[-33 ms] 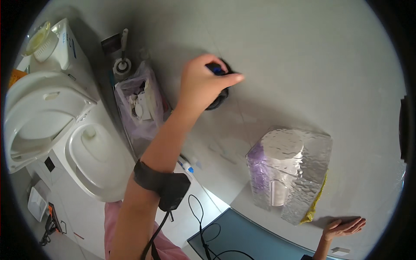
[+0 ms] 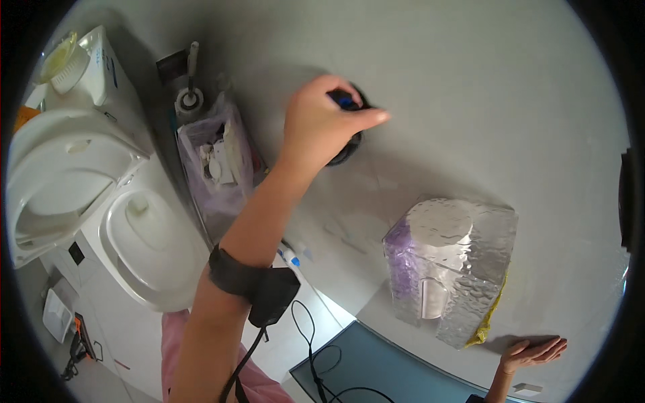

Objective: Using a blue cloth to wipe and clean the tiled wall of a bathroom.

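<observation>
My left hand (image 2: 322,117) is curled round a dark, roughly round thing (image 2: 347,151) pressed against the grey tiled surface (image 2: 430,87). A small blue part (image 2: 345,102) of this thing shows between thumb and fingers; its kind is hard to tell. The thumb stretches out to the right. At the lower right, my right hand (image 2: 534,351) lies against the same surface, fingers extended, holding nothing. A clear rippled plastic box (image 2: 487,235) sits between the two hands. Inside it are a white round thing and something purple, and a yellow crumpled piece (image 2: 482,334) hangs at its edge.
On the left stands a white toilet (image 2: 151,248) with its lid raised. Beside it are a bin with a lilac bag (image 2: 225,191) and a toilet brush (image 2: 191,94). A blue-and-white stick-shaped thing (image 2: 290,257) and black cables (image 2: 312,349) lie near my left forearm.
My left hand has slid slightly up and to the right along the grey surface, with the dark round thing in it. The right hand stays where it was.
</observation>
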Available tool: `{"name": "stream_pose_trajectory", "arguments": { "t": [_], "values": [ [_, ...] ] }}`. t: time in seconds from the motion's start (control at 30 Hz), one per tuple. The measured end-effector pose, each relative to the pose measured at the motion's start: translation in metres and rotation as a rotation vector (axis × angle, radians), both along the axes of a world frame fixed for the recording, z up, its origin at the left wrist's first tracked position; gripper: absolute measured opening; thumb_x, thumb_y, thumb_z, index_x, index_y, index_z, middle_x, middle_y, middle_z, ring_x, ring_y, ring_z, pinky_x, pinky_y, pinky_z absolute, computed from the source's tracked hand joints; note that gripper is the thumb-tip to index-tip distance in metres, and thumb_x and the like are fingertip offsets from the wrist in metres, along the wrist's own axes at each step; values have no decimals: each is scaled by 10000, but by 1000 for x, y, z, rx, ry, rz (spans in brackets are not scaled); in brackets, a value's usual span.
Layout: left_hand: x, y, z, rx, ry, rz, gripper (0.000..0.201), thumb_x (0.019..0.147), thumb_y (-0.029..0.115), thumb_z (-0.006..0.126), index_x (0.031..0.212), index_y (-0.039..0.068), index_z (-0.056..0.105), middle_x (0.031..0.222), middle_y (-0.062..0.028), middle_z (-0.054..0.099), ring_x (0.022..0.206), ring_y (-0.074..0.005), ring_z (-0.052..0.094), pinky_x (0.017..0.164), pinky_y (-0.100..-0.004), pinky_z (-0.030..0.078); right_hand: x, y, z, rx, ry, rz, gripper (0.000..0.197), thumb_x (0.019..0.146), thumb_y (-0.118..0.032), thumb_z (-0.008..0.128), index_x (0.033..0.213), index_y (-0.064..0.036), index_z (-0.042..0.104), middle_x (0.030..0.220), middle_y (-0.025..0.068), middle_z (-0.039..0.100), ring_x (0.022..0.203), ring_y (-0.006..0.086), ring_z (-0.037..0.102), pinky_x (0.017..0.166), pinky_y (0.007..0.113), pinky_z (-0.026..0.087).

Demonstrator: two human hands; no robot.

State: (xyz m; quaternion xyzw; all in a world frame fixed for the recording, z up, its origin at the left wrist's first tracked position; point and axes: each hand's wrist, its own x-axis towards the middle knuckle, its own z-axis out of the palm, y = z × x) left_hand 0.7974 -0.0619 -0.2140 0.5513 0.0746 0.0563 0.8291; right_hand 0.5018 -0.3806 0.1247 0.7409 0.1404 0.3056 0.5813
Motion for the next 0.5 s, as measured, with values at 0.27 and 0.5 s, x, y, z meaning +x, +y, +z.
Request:
{"name": "stream_pose_trajectory", "arguments": {
  "t": [0.27, 0.5],
  "values": [
    [-4, 3, -11, 3, 54, -31, 309, 631, 161, 855, 724, 40, 586, 679, 3, 561, 615, -71, 517, 549, -221, 418, 1, 0, -2, 20, -12, 14, 682, 977, -444, 316, 1453, 40, 254, 1513, 218, 243, 1410, 375, 207, 1134, 531, 134],
    [-7, 3, -11, -198, 157, -88, 330, 630, 181, 864, 755, 35, 596, 730, -3, 572, 639, -85, 526, 562, -230, 428, 2, 2, -2, 10, -13, 26, 675, 983, -448, 313, 1448, 39, 269, 1510, 204, 260, 1411, 372, 215, 1134, 531, 137]
  ]
}}
